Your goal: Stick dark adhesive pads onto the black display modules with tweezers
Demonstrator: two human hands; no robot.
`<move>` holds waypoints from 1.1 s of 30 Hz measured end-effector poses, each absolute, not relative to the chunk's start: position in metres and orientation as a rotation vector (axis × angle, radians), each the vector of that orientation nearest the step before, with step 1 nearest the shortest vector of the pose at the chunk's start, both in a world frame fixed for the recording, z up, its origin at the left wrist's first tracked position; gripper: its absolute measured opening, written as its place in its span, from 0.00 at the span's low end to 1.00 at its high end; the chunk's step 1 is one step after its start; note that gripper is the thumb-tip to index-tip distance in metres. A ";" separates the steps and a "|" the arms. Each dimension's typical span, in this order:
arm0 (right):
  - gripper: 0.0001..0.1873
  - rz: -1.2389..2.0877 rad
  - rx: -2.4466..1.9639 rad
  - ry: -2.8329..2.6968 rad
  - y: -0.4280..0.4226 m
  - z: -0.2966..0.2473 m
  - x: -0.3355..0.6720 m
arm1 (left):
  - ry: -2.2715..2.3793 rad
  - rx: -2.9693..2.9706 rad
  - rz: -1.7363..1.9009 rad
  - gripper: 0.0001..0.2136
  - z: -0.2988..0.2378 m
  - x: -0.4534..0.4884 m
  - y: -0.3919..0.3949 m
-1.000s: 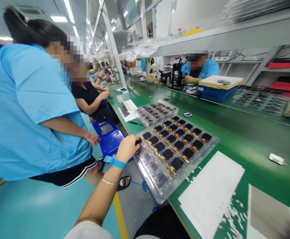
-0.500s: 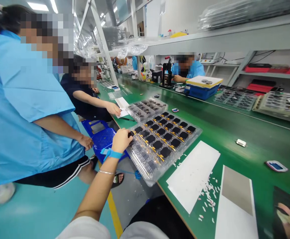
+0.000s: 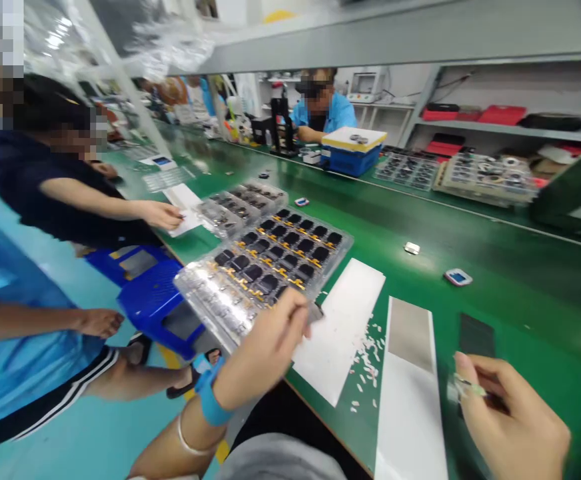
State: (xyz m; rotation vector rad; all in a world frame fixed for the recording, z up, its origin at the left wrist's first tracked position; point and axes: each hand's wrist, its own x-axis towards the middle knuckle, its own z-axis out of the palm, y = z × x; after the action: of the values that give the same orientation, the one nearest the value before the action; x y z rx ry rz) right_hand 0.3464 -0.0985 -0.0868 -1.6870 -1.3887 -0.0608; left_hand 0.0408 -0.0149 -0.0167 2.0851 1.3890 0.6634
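My left hand [image 3: 265, 340], with a blue band at the wrist, pinches a small dark screen [image 3: 315, 312] over the near edge of a clear plastic tray [image 3: 195, 283]. Rows of black screens [image 3: 290, 239] with gold flex cables fill much of that tray. At the lower right, my right hand [image 3: 515, 413] is closed, with a small pale-green piece [image 3: 470, 387] at its thumb and fingertips; what exactly it is stays unclear. A dark flat pad [image 3: 476, 335] lies just beyond this hand. Between my hands are a white sheet [image 3: 340, 333] and a white-and-grey card [image 3: 410, 387].
Small white scraps [image 3: 365, 360] lie scattered beside the sheet. Another compartment tray [image 3: 243, 207] stands farther back. A co-worker's hand [image 3: 163, 215] reaches over the bench at left, near a blue stool [image 3: 145, 287]. A blue bin [image 3: 353, 160] and an overhead shelf [image 3: 370, 40] are across the bench.
My left hand has moved right and nearer from the tray's left edge, now carrying the dark screen. My right hand has come further into view. The view has swung right.
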 end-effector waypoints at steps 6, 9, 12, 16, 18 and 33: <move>0.07 -0.058 -1.413 -1.587 -0.109 -0.063 0.321 | 0.621 1.652 0.578 0.03 -0.050 0.132 -0.045; 0.10 -0.064 -1.336 -1.717 -0.110 -0.057 0.311 | 0.626 1.527 0.596 0.03 -0.067 0.146 -0.040; 0.11 -0.046 -1.375 -1.781 -0.108 -0.055 0.305 | 0.646 1.443 0.615 0.02 -0.077 0.147 -0.034; 0.14 0.262 -1.457 -1.612 -0.105 -0.058 0.301 | 0.640 1.443 0.831 0.02 -0.082 0.144 -0.031; 0.11 0.448 -1.460 -1.538 -0.103 -0.059 0.301 | 0.630 1.417 0.891 0.03 -0.084 0.144 -0.029; 0.12 0.394 -1.295 -1.583 -0.103 -0.061 0.297 | 0.611 1.725 0.426 0.08 -0.064 0.144 -0.025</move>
State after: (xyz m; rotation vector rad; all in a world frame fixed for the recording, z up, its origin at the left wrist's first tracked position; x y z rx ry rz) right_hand 0.2970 -0.1030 -0.0607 -1.2953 -1.5828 0.3937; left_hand 0.1445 -0.0253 -0.0643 1.7253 0.6110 0.4256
